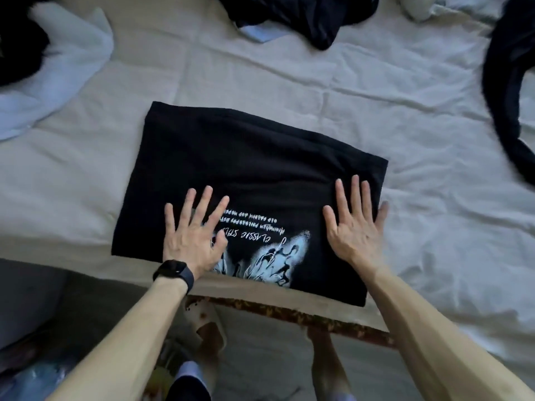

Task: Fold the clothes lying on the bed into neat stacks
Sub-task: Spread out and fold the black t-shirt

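Note:
A black T-shirt (231, 169) with a white print lies folded into a rectangle on the pale bed sheet (434, 227), near the bed's front edge. My left hand (194, 235), with a dark watch on the wrist, presses flat on its near left part, fingers spread. My right hand (356, 224) lies flat on the shirt's near right part, close to its right edge, fingers straight.
A black garment (304, 15) lies crumpled at the far middle, over something light blue. A light blue garment (58, 68) with a dark one sits far left. Another dark garment (509, 96) curves along the right. The rusty bed frame (289, 314) runs below the shirt.

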The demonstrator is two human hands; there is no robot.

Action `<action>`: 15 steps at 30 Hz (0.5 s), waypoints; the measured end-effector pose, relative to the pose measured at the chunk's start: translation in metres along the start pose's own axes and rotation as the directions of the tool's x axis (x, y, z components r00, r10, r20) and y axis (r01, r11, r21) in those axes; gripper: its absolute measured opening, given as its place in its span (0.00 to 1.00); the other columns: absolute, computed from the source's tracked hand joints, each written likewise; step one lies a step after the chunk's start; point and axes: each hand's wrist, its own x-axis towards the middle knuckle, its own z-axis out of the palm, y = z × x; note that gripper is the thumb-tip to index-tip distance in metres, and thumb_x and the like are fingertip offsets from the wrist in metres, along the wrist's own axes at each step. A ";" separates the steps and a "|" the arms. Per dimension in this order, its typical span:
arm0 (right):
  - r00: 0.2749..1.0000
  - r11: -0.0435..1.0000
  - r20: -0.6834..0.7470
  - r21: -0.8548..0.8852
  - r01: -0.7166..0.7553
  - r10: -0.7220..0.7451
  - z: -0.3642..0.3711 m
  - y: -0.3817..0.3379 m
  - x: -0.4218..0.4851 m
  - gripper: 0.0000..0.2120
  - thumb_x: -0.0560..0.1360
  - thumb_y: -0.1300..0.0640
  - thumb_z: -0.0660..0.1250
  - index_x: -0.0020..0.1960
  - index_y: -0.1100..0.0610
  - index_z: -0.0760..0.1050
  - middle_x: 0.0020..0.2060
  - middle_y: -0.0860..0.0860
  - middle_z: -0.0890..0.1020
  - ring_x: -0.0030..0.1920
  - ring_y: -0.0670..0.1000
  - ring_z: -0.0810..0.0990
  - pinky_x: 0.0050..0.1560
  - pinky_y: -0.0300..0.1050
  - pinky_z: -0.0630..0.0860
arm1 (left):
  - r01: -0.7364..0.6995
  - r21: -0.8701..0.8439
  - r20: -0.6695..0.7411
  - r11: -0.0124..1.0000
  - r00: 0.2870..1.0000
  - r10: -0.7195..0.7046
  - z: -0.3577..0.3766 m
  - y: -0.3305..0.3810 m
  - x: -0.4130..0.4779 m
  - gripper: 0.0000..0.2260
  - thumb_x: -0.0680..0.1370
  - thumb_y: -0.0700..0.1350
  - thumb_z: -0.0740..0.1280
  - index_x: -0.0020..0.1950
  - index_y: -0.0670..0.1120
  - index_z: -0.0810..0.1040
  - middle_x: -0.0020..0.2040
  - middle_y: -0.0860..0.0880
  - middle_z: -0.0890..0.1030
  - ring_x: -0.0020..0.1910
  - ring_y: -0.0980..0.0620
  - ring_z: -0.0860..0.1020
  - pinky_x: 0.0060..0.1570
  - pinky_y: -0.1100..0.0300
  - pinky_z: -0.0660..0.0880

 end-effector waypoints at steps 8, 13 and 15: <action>0.995 0.994 0.099 0.100 -0.044 0.034 -0.006 0.107 -0.004 0.30 0.83 0.39 0.40 0.80 0.42 0.32 0.80 0.49 0.32 0.78 0.49 0.28 0.76 0.65 0.32 | -0.286 -0.034 0.071 0.958 0.955 0.288 0.011 0.176 -0.042 0.37 0.77 0.68 0.55 0.82 0.56 0.50 0.82 0.50 0.50 0.80 0.46 0.52 0.75 0.38 0.47; 0.995 0.996 0.098 0.086 -0.006 -0.002 0.000 0.144 -0.024 0.31 0.83 0.37 0.42 0.80 0.41 0.32 0.80 0.48 0.31 0.78 0.48 0.27 0.75 0.60 0.27 | -0.411 0.012 0.184 0.911 0.897 0.402 0.012 0.248 -0.039 0.47 0.71 0.68 0.67 0.82 0.54 0.47 0.82 0.50 0.45 0.80 0.47 0.46 0.75 0.39 0.44; 0.994 0.995 0.110 0.101 0.017 -0.028 -0.001 0.151 -0.028 0.31 0.82 0.36 0.41 0.80 0.41 0.32 0.79 0.48 0.30 0.77 0.48 0.26 0.75 0.60 0.27 | -0.398 0.062 0.223 0.915 0.899 0.376 0.008 0.259 -0.035 0.50 0.70 0.64 0.71 0.82 0.53 0.45 0.82 0.49 0.43 0.80 0.47 0.45 0.74 0.39 0.40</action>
